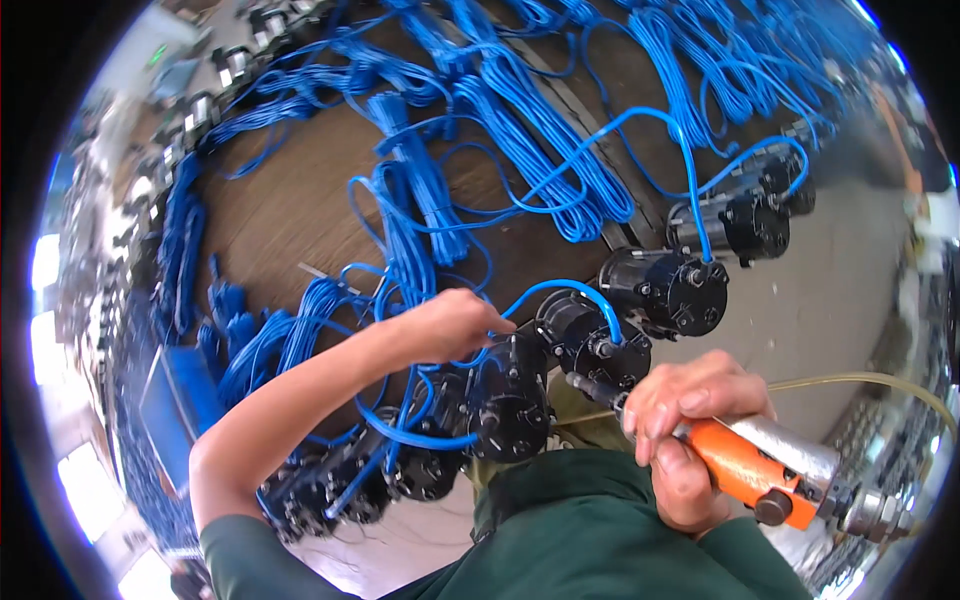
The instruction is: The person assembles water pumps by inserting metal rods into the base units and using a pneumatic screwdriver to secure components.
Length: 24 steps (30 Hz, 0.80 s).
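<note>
At the front, a dark green cloth shirt (590, 525) spans the lower edge, and the right hand (690, 430) has its fingers clamped around a power tool (750, 470) with a smooth orange body, a bright metal side and a knurled, stepped fitting at its rear. The tool's slim dark nose points at a glossy black cylinder (595, 340) in the row along the table's near edge, its round end cap studded with small fittings and a blue cable arching out of it. Just left of it, the left hand (460, 325) is bent over the top of a second black cylinder (510, 390), fingers curled together; whether they grip anything I cannot tell. More such cylinders (665, 290) continue the row both ways. Beyond them lie smooth blue cables (530, 130), coiled into long bundles. The right palm covers part of the tool's grip, whether its tip touches the cap is unclear, and the leftmost cylinders crowd behind one another. The far bundles are cut by the upper rim. Underneath, the table (290, 205) shows a brown, wood-like top; a pale yellowish hose (870, 378) crosses above a grey floor (840, 270) at right, and bright windows (90, 490) blur at far left.
</note>
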Tool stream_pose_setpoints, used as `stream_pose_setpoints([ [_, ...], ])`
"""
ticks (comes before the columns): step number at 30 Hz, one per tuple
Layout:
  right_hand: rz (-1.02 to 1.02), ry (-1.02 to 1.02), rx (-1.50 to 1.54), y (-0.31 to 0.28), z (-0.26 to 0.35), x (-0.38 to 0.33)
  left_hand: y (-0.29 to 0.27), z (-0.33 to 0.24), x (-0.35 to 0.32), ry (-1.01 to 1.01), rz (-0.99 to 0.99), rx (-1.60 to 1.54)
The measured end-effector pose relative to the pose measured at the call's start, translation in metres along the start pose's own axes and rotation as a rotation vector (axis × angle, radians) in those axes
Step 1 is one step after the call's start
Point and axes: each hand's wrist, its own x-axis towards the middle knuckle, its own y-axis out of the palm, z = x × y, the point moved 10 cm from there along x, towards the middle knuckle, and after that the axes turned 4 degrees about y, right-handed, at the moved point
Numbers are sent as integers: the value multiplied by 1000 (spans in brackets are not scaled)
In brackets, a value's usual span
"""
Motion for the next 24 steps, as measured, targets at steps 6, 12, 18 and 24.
stream_pose_setpoints([
  [6,-190,7,-133,6,-14,-30,57,11,34,428,55,85],
  [12,-186,69,-219,37,-42,-34,57,11,24,503,24,83],
  [18,-83,54,-349,55,-72,-34,64,9,21,502,61,126],
  [24,-156,115,-428,62,-74,-37,45,17,6,469,-117,144],
])
